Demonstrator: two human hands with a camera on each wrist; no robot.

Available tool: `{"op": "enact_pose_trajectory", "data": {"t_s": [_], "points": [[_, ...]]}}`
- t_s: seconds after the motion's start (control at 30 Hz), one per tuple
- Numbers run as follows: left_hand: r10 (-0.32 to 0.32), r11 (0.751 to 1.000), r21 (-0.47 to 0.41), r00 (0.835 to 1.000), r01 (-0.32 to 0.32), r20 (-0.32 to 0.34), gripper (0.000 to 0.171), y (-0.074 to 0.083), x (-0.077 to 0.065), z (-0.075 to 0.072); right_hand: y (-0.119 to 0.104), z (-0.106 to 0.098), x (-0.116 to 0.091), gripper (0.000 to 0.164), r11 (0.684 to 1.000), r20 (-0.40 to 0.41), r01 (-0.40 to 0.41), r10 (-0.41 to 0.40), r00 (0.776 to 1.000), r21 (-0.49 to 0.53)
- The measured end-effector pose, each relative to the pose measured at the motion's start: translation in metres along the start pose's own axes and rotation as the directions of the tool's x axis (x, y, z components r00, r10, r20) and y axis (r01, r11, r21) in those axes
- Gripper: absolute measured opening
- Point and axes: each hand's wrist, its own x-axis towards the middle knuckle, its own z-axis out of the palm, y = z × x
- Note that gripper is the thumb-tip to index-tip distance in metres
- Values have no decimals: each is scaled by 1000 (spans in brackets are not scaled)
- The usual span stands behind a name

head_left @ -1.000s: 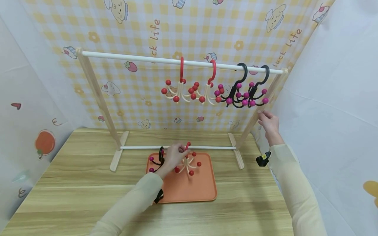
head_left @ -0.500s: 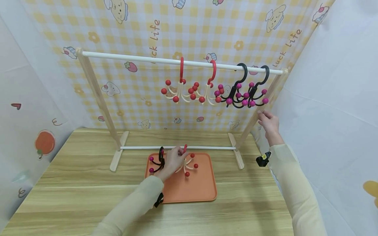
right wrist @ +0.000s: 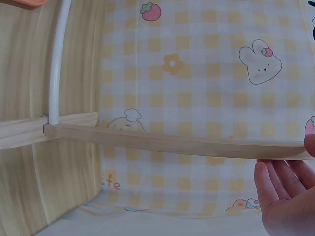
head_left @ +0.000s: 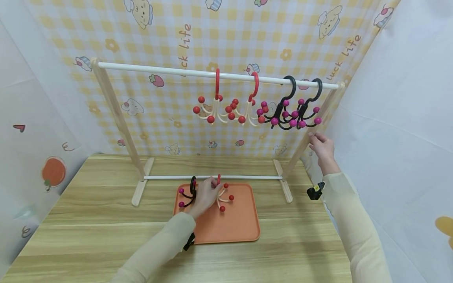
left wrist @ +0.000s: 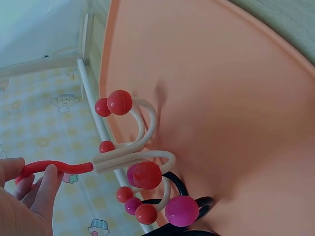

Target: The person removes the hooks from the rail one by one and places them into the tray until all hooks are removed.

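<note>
Over the orange tray (head_left: 233, 230), my left hand (head_left: 206, 194) pinches the red hook of a cream octopus hanger (left wrist: 115, 160) with red ball tips. In the left wrist view, the thumb and fingers close on that hook and the cream prongs point toward the tray. A black octopus hanger (head_left: 193, 192) with magenta balls lies at the tray's left, partly behind my hand. At the right, my right hand (head_left: 323, 149) holds the wooden post (right wrist: 197, 146) of the rack, thumb on one side and fingers on the other.
From the rack's white top rail (head_left: 152, 69) hang two red-hooked hangers (head_left: 216, 106) and two black hangers (head_left: 283, 108), grouped toward the right. A white lower bar (head_left: 255, 177) runs just behind the tray. The left post (head_left: 118, 114) stands on a wooden foot; a checked cloth hangs behind.
My left hand has shifted slightly left and down with the red-hooked hanger, bringing it closer to the black one. The right hand stays on the post.
</note>
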Motion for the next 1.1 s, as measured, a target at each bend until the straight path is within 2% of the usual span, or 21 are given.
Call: {"op": "enact_pose_trajectory", "data": {"t_s": [0.2,0.3,0.33,0.43,0.53,0.57,0.63,0.8,0.93,1.1], "points": [[41,999,3,999,-41,-3,17,-3,-1,0,3,1,4,56,1000,-9,-7,7,1000,-3],[46,999,5,999,-46,5,19,-3,-2,-2,17,-4,21,57,1000,-5,6,-6,1000,-17],[41,999,5,999,-41,13,20,-3,-2,-2,31,-9,36,54,999,16,33,-33,999,38],[14,1000,7,999,-15,32,21,-2,-3,-5,40,-13,47,54,999,24,36,-37,999,33],[2,1000,20,999,-2,38,19,1,-2,-8,33,-10,38,53,999,11,30,-30,999,34],[2,1000,26,999,-3,36,18,2,-2,-10,20,-5,23,57,1000,-9,6,-6,1000,-19],[6,999,31,1000,-7,28,18,4,0,-13,12,-3,13,56,1000,-2,7,-7,1000,-1],[38,999,-18,999,-38,0,25,11,7,-27,0,0,0,53,1000,1,-11,11,1000,9],[94,993,-75,995,-96,-24,27,20,18,-46,0,1,-1,54,1000,-9,-6,6,1000,-7],[139,979,-146,990,-139,-8,30,34,36,-80,1,1,-1,54,1000,-13,2,-3,1000,-16]]}}
